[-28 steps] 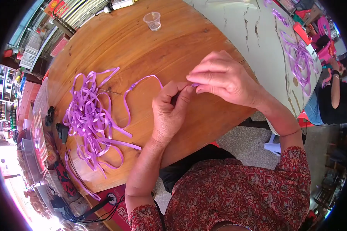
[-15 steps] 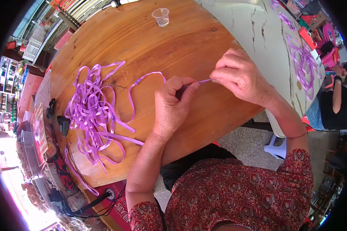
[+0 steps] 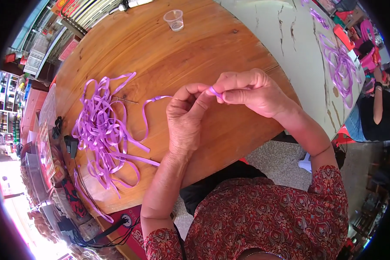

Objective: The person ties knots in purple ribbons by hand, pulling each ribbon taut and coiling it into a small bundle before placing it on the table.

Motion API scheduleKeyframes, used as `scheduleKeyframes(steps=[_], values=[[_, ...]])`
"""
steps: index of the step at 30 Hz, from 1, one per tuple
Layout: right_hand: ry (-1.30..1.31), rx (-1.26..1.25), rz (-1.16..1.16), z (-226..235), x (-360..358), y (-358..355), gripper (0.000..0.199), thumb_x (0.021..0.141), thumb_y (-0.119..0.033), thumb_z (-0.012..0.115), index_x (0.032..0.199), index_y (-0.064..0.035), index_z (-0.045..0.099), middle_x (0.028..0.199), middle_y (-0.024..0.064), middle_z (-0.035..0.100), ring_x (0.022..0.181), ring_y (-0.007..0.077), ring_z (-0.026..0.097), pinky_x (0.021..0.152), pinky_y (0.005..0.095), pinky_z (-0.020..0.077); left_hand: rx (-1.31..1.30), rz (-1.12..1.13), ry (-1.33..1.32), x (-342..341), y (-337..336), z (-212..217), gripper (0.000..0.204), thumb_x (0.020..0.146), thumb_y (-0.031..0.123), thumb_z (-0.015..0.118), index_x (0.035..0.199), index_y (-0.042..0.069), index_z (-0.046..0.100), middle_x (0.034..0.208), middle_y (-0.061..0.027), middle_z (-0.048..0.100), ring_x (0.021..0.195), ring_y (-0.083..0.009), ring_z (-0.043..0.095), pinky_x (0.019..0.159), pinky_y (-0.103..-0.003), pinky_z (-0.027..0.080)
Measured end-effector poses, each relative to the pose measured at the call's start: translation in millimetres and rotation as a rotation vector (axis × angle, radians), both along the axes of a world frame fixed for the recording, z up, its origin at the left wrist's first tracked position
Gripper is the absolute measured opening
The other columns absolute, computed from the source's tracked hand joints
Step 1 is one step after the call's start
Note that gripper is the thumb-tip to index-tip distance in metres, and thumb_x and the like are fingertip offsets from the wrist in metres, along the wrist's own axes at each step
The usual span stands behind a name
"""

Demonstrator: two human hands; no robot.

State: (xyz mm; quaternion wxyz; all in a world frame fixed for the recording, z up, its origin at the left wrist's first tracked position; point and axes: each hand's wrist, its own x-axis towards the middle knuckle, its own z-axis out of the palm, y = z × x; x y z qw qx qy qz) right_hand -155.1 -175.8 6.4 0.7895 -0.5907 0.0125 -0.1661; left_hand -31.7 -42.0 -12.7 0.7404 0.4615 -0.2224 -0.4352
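Note:
A narrow purple ribbon is pinched between my two hands above the wooden table. My left hand has its thumb and forefinger closed on it. Right beside it, the thumb and forefinger of my right hand also pinch the ribbon, which looks bent into a small fold or loop there. From behind my left hand a length of ribbon runs left with a small knot in it, down toward the tangled purple ribbon pile on the table. What lies inside my left palm is hidden.
A clear plastic cup stands at the far edge of the wooden table. A thin metal tool lies by the pile. More purple ribbon rests on the white table at right, where another person's arm shows.
My right hand has come left and in to meet my left hand, so the stretch of ribbon between them is shorter and folded. The view has shifted slightly.

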Motion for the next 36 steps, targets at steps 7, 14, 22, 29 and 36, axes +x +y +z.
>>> scheduleKeyframes(steps=[7, 14, 22, 29, 36], values=[[0.044, -0.671, -0.264, -11, 11, -6, 0.025, 0.084, 0.003, 0.061, 0.107, -0.004, 0.067, 0.091, 0.0039, 0.063, 0.083, 0.0126, 0.059, 0.073, 0.0227, 0.0481, -0.009, 0.097, -0.026, -5, -5, -7, 0.009, 0.087, 0.0, 0.061, 0.096, 0.002, 0.064, 0.089, 0.0003, 0.064, 0.082, -0.0055, 0.056, 0.076, -0.018, 0.045], [-0.103, -1.09, -0.444, -8, 11, 2, 0.028, 0.076, 0.004, 0.069, 0.102, -0.0056, 0.068, 0.085, 0.0053, 0.061, 0.074, 0.0162, 0.06, 0.063, 0.0256, 0.0483, 0.002, 0.133, -0.088, -7, -6, -9, 0.008, 0.084, 0.002, 0.066, 0.093, 0.002, 0.066, 0.087, 0.0007, 0.064, 0.081, -0.0047, 0.056, 0.075, -0.018, 0.045], [-0.014, -0.822, -0.426, -2, 12, 6, 0.02, 0.078, 0.003, 0.067, 0.097, -0.0015, 0.063, 0.089, 0.0049, 0.062, 0.079, 0.0128, 0.06, 0.07, 0.0253, 0.0496, 0.032, 0.183, -0.045, -9, -3, 0, 0.006, 0.086, 0.004, 0.065, 0.091, 0.003, 0.066, 0.083, 0.0019, 0.063, 0.076, -0.0042, 0.055, 0.07, -0.017, 0.045], [0.115, -0.342, -0.096, 7, 8, -1, 0.016, 0.086, 0.001, 0.06, 0.102, 0.0008, 0.061, 0.096, 0.0046, 0.062, 0.089, 0.0101, 0.059, 0.085, 0.0244, 0.0491, -0.013, -0.011, 0.115, -2, 4, 3, 0.006, 0.086, 0.007, 0.064, 0.091, 0.004, 0.066, 0.077, 0.0033, 0.062, 0.061, -0.0011, 0.045, 0.054, -0.016, 0.035], [-0.093, -1.198, -0.303, 2, 6, -5, 0.02, 0.077, -0.001, 0.067, 0.098, -0.0009, 0.064, 0.087, 0.006, 0.062, 0.081, 0.0171, 0.059, 0.07, 0.03, 0.0474, 0.184, 0.029, -0.022, -3, 2, 7, 0.005, 0.085, 0.007, 0.066, 0.087, 0.002, 0.067, 0.073, 0.0055, 0.059, 0.06, 0.0001, 0.042, 0.052, -0.016, 0.031]])
